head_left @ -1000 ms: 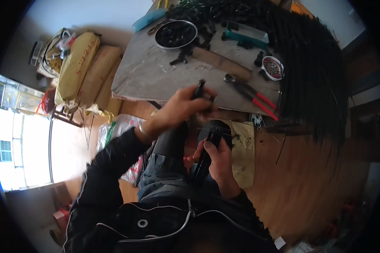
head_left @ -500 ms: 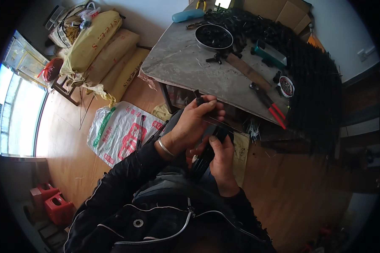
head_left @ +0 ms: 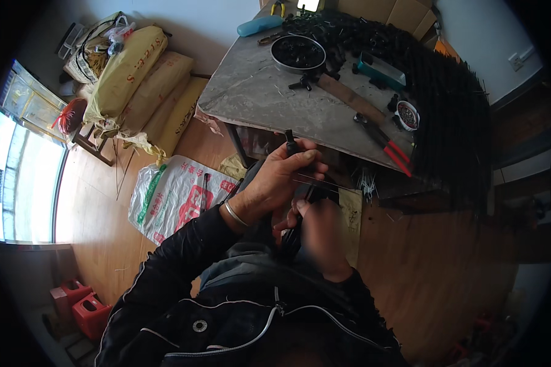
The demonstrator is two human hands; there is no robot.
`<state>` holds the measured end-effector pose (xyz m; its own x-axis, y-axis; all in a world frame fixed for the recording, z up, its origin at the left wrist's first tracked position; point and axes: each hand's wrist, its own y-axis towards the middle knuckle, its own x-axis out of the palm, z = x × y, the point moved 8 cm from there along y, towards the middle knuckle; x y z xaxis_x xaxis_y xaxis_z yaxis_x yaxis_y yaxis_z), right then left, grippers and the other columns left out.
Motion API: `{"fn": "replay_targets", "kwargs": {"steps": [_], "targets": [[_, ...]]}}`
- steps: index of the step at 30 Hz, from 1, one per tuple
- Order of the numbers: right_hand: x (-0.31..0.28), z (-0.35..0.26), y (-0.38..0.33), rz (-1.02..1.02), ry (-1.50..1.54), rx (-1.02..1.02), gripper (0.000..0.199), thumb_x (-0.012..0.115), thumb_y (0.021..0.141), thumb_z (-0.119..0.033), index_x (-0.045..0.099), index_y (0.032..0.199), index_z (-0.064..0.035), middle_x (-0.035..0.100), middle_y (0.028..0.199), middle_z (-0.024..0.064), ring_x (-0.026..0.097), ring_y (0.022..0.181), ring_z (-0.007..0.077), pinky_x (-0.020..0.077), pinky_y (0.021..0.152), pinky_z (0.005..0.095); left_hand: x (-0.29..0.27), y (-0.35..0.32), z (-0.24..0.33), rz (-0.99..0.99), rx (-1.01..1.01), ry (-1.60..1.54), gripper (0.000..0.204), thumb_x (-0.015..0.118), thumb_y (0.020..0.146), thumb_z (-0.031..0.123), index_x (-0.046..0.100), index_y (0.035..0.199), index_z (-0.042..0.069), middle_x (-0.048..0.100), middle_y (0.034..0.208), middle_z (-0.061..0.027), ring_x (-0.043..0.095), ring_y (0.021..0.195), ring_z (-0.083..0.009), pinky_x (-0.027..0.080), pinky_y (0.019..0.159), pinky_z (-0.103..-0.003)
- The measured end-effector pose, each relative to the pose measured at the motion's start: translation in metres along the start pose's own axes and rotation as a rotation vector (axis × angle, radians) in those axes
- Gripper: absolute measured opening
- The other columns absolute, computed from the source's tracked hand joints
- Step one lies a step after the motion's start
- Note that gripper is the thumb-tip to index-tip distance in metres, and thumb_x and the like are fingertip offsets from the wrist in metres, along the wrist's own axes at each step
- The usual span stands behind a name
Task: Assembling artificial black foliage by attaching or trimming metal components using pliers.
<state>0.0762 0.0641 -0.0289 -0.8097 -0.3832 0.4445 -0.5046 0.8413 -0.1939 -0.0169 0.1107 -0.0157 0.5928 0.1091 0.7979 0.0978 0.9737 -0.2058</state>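
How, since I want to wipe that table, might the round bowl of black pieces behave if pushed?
The bowl would probably slide rather than tip, as it looks wide and sits upright on the table. Its black pieces look loose, so a jolt may spill some. Scattered parts on its right might block it.

Twelve o'clock: the table [head_left: 245,98] held a bowl [head_left: 298,69] and, at two, pliers [head_left: 376,133]; sacks [head_left: 125,73] lay at ten, a sheet [head_left: 180,196] at nine!

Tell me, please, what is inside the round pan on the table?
The round pan on the table holds a heap of small black pieces. The lower pieces, and the pan's bottom beneath them, are covered and cannot be seen.
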Motion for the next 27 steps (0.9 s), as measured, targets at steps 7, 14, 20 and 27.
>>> {"fn": "replay_targets", "kwargs": {"steps": [7, 14, 20, 27], "targets": [[0.003, -0.007, -0.001, -0.063, 0.139, -0.020, 0.015, 0.050, 0.098, -0.016, 0.047, 0.101, -0.0018, 0.051, 0.084, 0.0046, 0.055, 0.066, 0.0115, 0.0599, 0.064, 0.0362, -0.009, -0.003, -0.007, -0.025, -0.054, 0.028, 0.017, 0.060, 0.094, 0.012, 0.056, 0.110, 0.008, 0.062, 0.095, -0.0057, 0.063, 0.089, -0.0184, 0.053, 0.080, -0.034], [0.000, -0.007, 0.000, -0.040, 0.123, -0.038, 0.016, 0.049, 0.099, -0.015, 0.049, 0.104, -0.0003, 0.052, 0.087, 0.0060, 0.055, 0.069, 0.0127, 0.0602, 0.067, 0.0381, -0.011, -0.003, -0.009, -0.028, -0.061, 0.078, 0.016, 0.060, 0.094, 0.011, 0.058, 0.109, 0.009, 0.063, 0.100, -0.0070, 0.062, 0.091, -0.0173, 0.052, 0.081, -0.033], [-0.005, -0.004, 0.001, -0.023, 0.114, -0.047, 0.017, 0.050, 0.098, -0.015, 0.049, 0.105, -0.0001, 0.053, 0.088, 0.0074, 0.055, 0.069, 0.0152, 0.0600, 0.065, 0.0408, -0.009, -0.003, -0.006, -0.014, -0.053, 0.051, 0.015, 0.062, 0.092, 0.009, 0.057, 0.106, 0.007, 0.065, 0.102, -0.0096, 0.064, 0.091, -0.0210, 0.052, 0.083, -0.035], [-0.003, -0.001, 0.002, -0.020, 0.110, 0.012, 0.017, 0.051, 0.097, -0.015, 0.049, 0.107, -0.0010, 0.052, 0.089, 0.0078, 0.055, 0.069, 0.0173, 0.0602, 0.063, 0.0428, -0.013, 0.004, -0.006, -0.063, 0.006, 0.025, 0.013, 0.061, 0.092, 0.007, 0.056, 0.103, 0.006, 0.063, 0.095, -0.0084, 0.064, 0.089, -0.0209, 0.053, 0.080, -0.035]]}}
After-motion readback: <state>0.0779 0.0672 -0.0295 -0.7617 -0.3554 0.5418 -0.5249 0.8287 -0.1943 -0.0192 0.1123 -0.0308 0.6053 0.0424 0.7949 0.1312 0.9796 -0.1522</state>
